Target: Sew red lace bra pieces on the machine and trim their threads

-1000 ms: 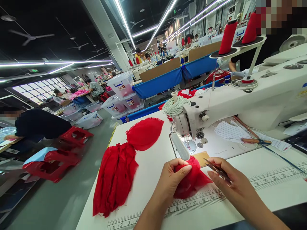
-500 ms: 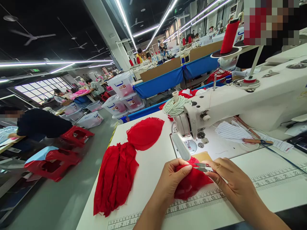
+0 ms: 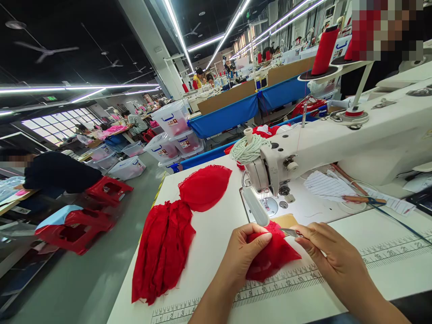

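Note:
Between its thumb and fingers, my left hand pinches a piece of sheer red lace fabric just in front of the sewing machine. My right hand is closed around small metal thread snips, whose blades point left at the edge of the fabric. Most of the snips' handle is hidden by the fingers. Farther left on the table lie a red fabric cup piece and a gathered pile of red lace pieces.
A printed ruler runs along the table's front edge. Paper patterns and a wooden-handled tool lie under the machine arm. Red thread cones stand at the back right. Red stools and a seated person are at the left.
My right hand has drawn the snips slightly right, and their blades have come nearer together. My left hand keeps its pinch on the fabric, almost still.

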Tool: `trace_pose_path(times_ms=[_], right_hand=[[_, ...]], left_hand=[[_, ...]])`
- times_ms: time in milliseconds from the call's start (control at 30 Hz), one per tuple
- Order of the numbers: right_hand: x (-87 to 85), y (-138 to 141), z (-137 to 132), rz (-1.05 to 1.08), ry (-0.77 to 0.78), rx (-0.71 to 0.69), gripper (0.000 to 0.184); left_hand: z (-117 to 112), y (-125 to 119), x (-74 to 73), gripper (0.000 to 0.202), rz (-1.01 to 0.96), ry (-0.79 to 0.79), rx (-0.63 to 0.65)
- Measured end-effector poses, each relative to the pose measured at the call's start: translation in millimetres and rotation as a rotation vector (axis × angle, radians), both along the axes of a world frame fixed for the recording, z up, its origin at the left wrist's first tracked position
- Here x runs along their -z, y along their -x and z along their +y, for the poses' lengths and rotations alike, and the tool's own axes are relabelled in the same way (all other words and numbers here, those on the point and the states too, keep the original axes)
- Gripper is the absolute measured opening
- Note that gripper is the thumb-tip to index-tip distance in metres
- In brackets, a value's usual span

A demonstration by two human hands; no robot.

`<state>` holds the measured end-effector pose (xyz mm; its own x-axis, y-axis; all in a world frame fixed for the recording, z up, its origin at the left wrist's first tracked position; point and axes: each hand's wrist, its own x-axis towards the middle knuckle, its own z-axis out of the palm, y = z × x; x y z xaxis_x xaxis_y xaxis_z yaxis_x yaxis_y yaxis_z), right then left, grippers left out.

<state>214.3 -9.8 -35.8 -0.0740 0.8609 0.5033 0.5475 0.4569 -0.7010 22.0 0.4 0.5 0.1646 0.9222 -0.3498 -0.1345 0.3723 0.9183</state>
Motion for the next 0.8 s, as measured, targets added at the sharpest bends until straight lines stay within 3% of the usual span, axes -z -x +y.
trace_pose_path(times_ms=[167, 267, 400, 600, 800], right_hand=[[-13.5, 12, -10, 0.377, 0.374, -0.054, 0.030], [-15.7, 21, -11, 0.392, 0.485, 0.033, 0.029], [-13.5, 30, -8, 0.400, 0.511, 0.155, 0.030], [-14.6, 37, -1, 0.541, 0.511, 0.098, 0.035], [-15.3, 38, 2, 0.654, 0.517, 0.040, 0.032]], left_hand=[[-3, 0, -3.0, 0.033, 0.065, -0.077, 0.040], [-3, 0, -2.6, 0.034, 0.031, -0.083, 0.051], [0, 0, -0.5, 0.032, -0.005, -0.114, 0.044], [1, -1, 0.2, 0.028, -0.011, -0.150, 0.031], [1, -1, 3.0, 0.032, 0.036, -0.051, 0.007]])
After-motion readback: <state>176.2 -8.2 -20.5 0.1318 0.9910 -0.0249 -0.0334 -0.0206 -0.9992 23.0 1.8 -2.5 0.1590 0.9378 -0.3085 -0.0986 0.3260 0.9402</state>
